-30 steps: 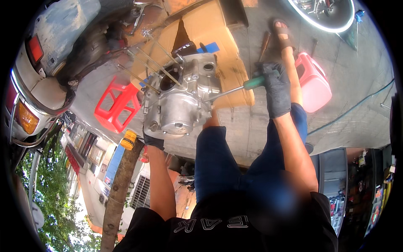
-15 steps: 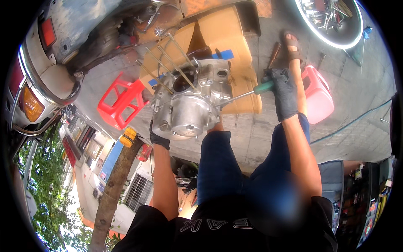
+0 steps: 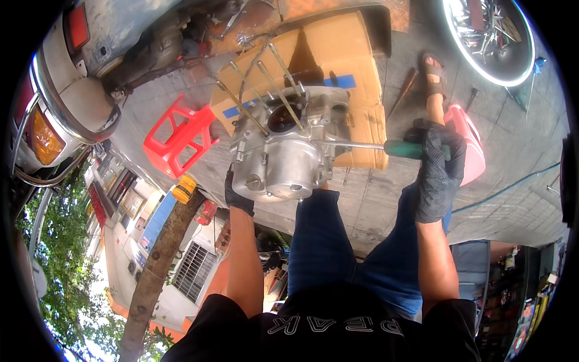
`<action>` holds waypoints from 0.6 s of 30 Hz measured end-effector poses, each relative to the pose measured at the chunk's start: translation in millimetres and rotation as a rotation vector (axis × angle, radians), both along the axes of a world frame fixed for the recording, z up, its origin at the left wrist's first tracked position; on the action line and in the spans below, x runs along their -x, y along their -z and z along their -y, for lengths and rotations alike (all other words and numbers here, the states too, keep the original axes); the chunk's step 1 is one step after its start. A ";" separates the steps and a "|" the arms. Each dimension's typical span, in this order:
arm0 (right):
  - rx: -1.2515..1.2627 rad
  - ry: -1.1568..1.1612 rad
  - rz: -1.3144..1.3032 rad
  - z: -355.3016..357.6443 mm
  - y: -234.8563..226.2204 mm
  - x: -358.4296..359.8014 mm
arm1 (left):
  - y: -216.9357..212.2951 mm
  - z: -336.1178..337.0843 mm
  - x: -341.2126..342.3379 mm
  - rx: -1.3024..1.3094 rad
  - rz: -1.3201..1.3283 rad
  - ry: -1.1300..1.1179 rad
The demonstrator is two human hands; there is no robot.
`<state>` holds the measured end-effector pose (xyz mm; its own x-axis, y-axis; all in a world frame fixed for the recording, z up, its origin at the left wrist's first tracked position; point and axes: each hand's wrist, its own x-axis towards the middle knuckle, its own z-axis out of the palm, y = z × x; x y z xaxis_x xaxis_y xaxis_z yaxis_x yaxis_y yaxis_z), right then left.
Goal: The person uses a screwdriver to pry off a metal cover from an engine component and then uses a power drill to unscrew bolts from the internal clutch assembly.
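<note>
A grey metal engine crankcase (image 3: 283, 166) with long studs sticking up around its round bore is in front of me. My left hand (image 3: 239, 196), in a black glove, holds it at the lower left edge, its fingers mostly hidden behind the casing. Wrapped in the black glove of my right hand (image 3: 439, 175) is the green handle of a screwdriver (image 3: 401, 149). Its long shaft lies nearly level and points left, and the tip meets the crankcase's upper right part; the exact contact is hard to make out.
Flattened cardboard (image 3: 362, 72) with blue strips lies beyond the crankcase. A red plastic stool (image 3: 181, 136) stands at left, a pink plastic stool (image 3: 473, 151) at right. A wooden-handled tool (image 3: 405, 87) rests on the floor. A round basin (image 3: 526, 66) holds metal tools, far right.
The screwdriver has swung from a slant to nearly level, its tip now higher on the crankcase. My right hand has moved right and toward me. The whole view has shifted slightly.
</note>
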<state>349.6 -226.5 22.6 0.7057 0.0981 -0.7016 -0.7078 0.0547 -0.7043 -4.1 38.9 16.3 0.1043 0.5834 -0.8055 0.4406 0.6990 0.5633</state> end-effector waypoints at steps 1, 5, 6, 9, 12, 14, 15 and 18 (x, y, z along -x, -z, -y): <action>-0.021 0.006 -0.004 -3.6 -1.8 -0.5 | -1.0 0.3 -0.1 -0.011 -0.011 0.004; 0.016 -0.013 -0.026 -7.7 -5.3 -2.6 | -5.0 2.8 -3.9 -0.057 -0.062 0.066; 0.045 -0.068 -0.038 -6.2 0.4 -3.5 | -5.4 3.1 -5.6 -0.068 -0.074 0.077; 0.057 -0.167 -0.079 1.7 29.8 -10.2 | -2.8 3.7 -5.9 -0.024 -0.030 -0.045; -0.046 -0.161 -0.124 1.5 44.2 -16.5 | 2.4 3.0 8.4 0.057 0.048 -0.268; -0.055 -0.190 -0.128 1.4 48.7 -19.2 | 6.4 0.7 11.0 0.053 0.065 -0.291; -0.050 -0.172 -0.129 -0.1 49.0 -19.2 | 7.2 0.4 8.2 0.069 0.073 -0.292; -0.022 -0.168 -0.096 -2.5 45.1 -16.6 | 5.9 0.3 4.2 0.112 0.082 -0.311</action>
<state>366.1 -224.0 -22.6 0.6084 0.2249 -0.7611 -0.7719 -0.0549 -0.6333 -8.3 38.6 10.4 0.0025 0.5062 -0.8624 0.1526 0.8521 0.5006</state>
